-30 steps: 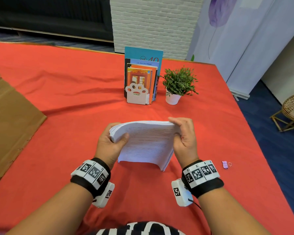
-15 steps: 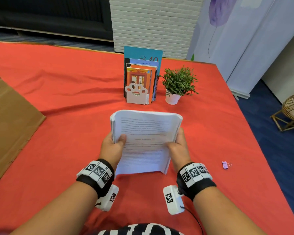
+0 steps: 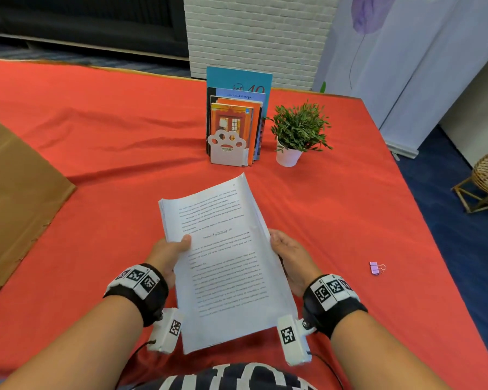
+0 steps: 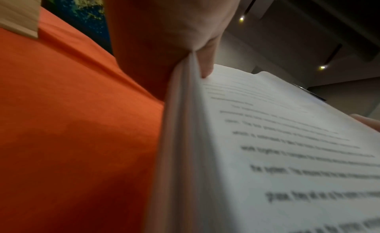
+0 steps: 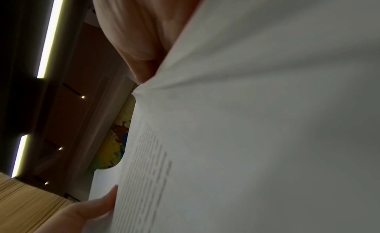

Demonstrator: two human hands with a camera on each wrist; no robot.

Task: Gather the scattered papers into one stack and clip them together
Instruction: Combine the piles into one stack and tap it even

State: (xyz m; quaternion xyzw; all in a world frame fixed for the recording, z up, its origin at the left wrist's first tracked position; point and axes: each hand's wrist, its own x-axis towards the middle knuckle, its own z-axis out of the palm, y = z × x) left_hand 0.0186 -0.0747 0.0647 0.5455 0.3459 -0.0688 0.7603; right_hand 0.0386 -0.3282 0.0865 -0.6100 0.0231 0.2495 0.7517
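A thick stack of printed white papers (image 3: 226,263) is held above the red tablecloth (image 3: 110,153), its long side pointing away from me and slightly to the right. My left hand (image 3: 171,253) grips the left long edge, thumb on the top page, as the left wrist view shows at the thumb (image 4: 205,60) on the stack (image 4: 287,155). My right hand (image 3: 286,256) holds the right long edge with its fingers hidden beneath; the right wrist view is filled by the stack (image 5: 267,122). A small purple binder clip (image 3: 376,268) lies on the cloth to the right of my right hand.
Upright books in a white paw-shaped bookend (image 3: 231,128) and a small potted plant (image 3: 296,133) stand beyond the papers. A brown cardboard sheet (image 3: 14,181) lies at the left. The table's right edge drops to blue floor past the clip.
The stack has turned from crosswise to lengthwise and now points away from me. Both hands have slid back to its long sides. The clip has not moved.
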